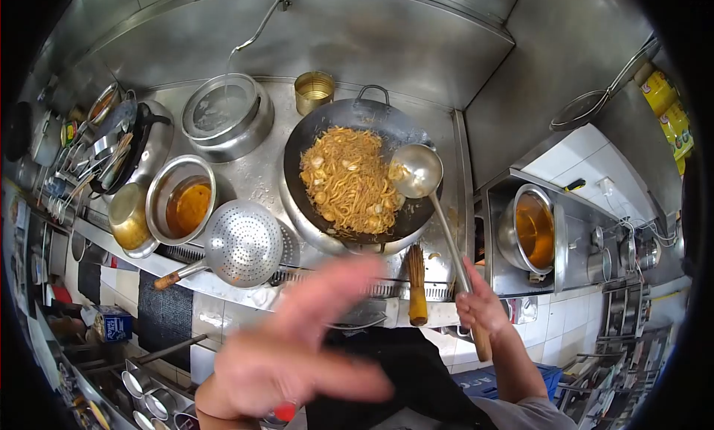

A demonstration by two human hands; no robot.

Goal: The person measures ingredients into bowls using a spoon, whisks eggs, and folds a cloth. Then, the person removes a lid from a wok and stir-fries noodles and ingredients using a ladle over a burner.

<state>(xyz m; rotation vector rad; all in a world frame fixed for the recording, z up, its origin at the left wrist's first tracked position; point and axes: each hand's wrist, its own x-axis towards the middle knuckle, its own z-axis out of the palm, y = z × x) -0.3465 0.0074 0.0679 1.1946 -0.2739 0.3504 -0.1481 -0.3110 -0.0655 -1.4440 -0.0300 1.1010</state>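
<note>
My right hand (482, 305) grips the wooden-ended handle of a metal ladle (418, 171). The ladle's bowl rests against the right inner side of a dark wok (338, 119), touching the edge of a heap of brown fried noodles (346, 181). Pale pieces show among the noodles. Close to the camera and smeared by motion, my left hand (275, 355) is held up in front of the stove's front edge. Its fingers are spread apart and it holds nothing. A bamboo wok brush (417, 289) lies between the wok and my right hand.
Left of the wok are a perforated strainer (244, 242), a pot of amber liquid (158, 207) and a lidded pot (230, 121). A tin can (313, 92) stands behind. On the right sits another pot of amber liquid (509, 229). A faucet (260, 28) hangs overhead.
</note>
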